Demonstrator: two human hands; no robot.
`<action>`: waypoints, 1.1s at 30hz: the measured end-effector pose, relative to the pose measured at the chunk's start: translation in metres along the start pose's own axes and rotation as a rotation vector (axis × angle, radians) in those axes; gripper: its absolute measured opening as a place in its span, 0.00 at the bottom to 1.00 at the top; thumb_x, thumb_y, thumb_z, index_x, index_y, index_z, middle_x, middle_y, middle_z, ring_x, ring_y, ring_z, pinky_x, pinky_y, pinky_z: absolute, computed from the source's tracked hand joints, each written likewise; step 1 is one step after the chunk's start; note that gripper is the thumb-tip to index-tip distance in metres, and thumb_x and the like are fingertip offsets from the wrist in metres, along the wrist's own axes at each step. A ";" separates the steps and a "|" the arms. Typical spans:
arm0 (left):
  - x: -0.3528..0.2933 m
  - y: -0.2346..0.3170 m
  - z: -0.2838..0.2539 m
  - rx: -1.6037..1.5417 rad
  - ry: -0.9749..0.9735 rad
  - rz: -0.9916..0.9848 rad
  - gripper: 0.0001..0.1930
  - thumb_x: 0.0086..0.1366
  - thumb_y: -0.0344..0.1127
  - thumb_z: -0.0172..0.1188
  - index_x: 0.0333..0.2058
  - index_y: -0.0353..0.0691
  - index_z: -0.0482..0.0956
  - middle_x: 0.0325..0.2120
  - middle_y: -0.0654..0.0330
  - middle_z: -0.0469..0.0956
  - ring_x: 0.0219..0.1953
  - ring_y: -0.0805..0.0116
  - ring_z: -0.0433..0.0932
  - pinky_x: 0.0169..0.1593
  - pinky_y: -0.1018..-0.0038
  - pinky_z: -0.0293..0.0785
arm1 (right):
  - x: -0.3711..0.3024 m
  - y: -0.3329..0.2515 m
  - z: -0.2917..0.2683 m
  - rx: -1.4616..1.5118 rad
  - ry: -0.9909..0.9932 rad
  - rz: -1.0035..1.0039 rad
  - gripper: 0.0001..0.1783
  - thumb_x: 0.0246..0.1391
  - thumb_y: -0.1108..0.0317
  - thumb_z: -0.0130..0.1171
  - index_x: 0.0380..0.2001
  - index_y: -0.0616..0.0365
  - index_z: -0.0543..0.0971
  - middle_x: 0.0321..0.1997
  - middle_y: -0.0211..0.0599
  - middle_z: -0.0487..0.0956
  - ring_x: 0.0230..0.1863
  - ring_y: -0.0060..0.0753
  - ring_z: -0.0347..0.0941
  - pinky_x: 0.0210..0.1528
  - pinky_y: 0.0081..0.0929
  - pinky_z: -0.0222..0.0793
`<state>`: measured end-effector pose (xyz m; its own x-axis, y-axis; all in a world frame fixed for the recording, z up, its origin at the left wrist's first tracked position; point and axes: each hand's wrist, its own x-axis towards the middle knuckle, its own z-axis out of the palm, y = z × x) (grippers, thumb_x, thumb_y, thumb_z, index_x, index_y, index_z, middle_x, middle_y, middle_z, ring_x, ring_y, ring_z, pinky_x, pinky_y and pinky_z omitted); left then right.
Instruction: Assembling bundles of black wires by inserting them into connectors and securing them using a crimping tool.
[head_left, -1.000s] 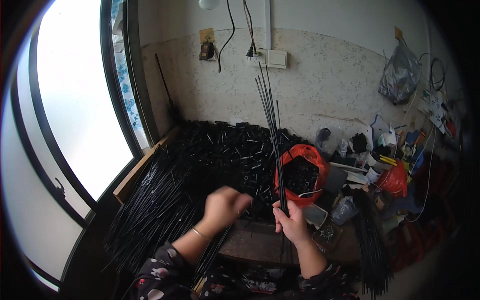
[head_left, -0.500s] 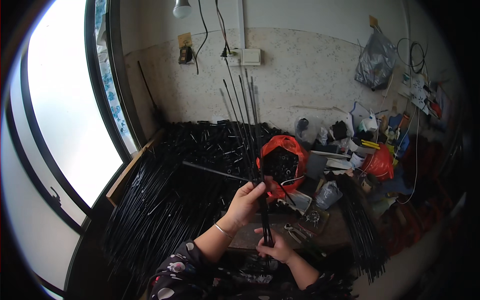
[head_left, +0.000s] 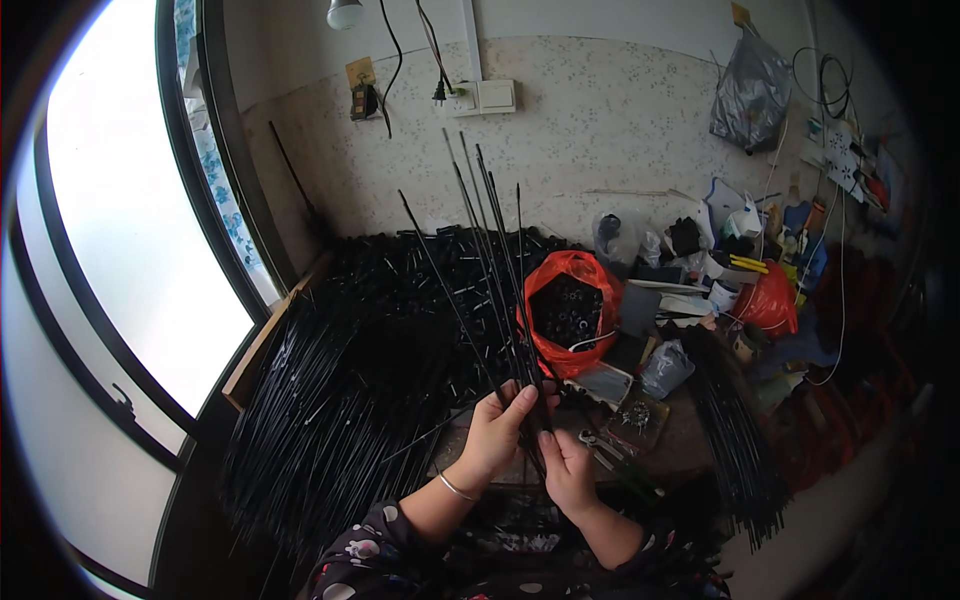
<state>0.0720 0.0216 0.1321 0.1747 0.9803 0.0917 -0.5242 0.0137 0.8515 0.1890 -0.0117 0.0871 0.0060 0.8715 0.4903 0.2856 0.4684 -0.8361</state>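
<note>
Several long thin black rods (head_left: 508, 310) are gathered in a loose bundle, their upper ends fanned out in front of the wall. My left hand (head_left: 495, 430) is closed around the bundle, thumb pressed along its front. Just below and to the right, my right hand (head_left: 572, 478) is closed on the lower part of the same rods, thumb pointing up. The lower ends partly disappear behind my hands and against my dark sleeves. Beyond the hands stands a red plastic bag (head_left: 567, 262), open at the top, with small dark ring-like parts inside.
A large pile of black rods (head_left: 310, 440) lies at the left, with short black pieces (head_left: 440, 260) behind it. Another rod bundle (head_left: 738, 450) lies at the right. Pliers (head_left: 600, 446), a clear plastic bag (head_left: 665, 368) and a tray of small metal parts (head_left: 638, 420) sit near my right hand.
My right hand has risen along the rods, close beneath my left hand. The rod that stuck out sideways to the left no longer does so. The view has shifted slightly.
</note>
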 end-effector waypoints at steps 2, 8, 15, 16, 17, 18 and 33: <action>0.000 -0.001 0.002 0.052 0.029 0.128 0.09 0.64 0.32 0.50 0.38 0.33 0.72 0.35 0.56 0.77 0.36 0.70 0.77 0.43 0.75 0.73 | 0.004 0.004 0.000 -0.095 0.005 0.006 0.10 0.56 0.68 0.50 0.23 0.61 0.72 0.16 0.45 0.71 0.19 0.43 0.70 0.20 0.30 0.62; 0.006 0.009 -0.015 0.184 0.166 0.219 0.08 0.64 0.33 0.51 0.25 0.40 0.69 0.17 0.68 0.67 0.17 0.79 0.65 0.22 0.83 0.61 | 0.027 0.003 -0.011 -0.141 0.048 -0.050 0.08 0.56 0.69 0.49 0.29 0.64 0.73 0.19 0.41 0.75 0.20 0.40 0.73 0.24 0.29 0.66; 0.008 0.073 -0.070 0.371 0.335 0.251 0.08 0.58 0.36 0.58 0.26 0.45 0.68 0.15 0.73 0.62 0.14 0.84 0.57 0.17 0.86 0.52 | 0.052 0.011 -0.056 -0.181 -0.019 -0.144 0.07 0.51 0.68 0.56 0.27 0.62 0.73 0.18 0.47 0.72 0.20 0.47 0.71 0.21 0.32 0.63; 0.009 0.086 -0.083 0.357 0.374 0.275 0.08 0.59 0.37 0.58 0.26 0.45 0.67 0.15 0.73 0.62 0.14 0.84 0.57 0.17 0.86 0.52 | 0.056 0.011 -0.071 -0.244 -0.061 -0.114 0.07 0.50 0.69 0.56 0.28 0.62 0.74 0.17 0.48 0.72 0.19 0.45 0.71 0.22 0.31 0.63; 0.011 0.097 -0.101 0.364 0.381 0.292 0.08 0.60 0.36 0.56 0.27 0.45 0.67 0.15 0.73 0.62 0.14 0.84 0.57 0.17 0.86 0.52 | 0.061 0.006 -0.084 -0.290 -0.052 -0.102 0.07 0.52 0.71 0.52 0.29 0.62 0.77 0.14 0.36 0.72 0.16 0.20 0.67 0.21 0.22 0.61; 0.010 0.109 -0.111 0.408 0.398 0.297 0.08 0.61 0.36 0.55 0.27 0.45 0.66 0.14 0.72 0.61 0.14 0.84 0.57 0.16 0.86 0.52 | 0.066 0.014 -0.094 -0.253 -0.054 -0.106 0.08 0.53 0.70 0.52 0.28 0.63 0.77 0.12 0.31 0.68 0.16 0.17 0.63 0.20 0.20 0.57; 0.039 0.039 -0.021 -0.102 0.179 0.188 0.17 0.62 0.25 0.49 0.49 0.46 0.62 0.38 0.53 0.75 0.36 0.67 0.77 0.41 0.73 0.74 | 0.087 -0.010 -0.023 0.465 -0.173 0.212 0.04 0.59 0.70 0.43 0.38 0.55 0.65 0.23 0.28 0.68 0.18 0.17 0.63 0.20 0.14 0.60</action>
<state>0.0407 0.0648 0.1580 -0.0785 0.9866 0.1429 -0.6163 -0.1607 0.7710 0.2084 0.0567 0.1437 -0.1518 0.9468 0.2838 -0.1592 0.2599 -0.9524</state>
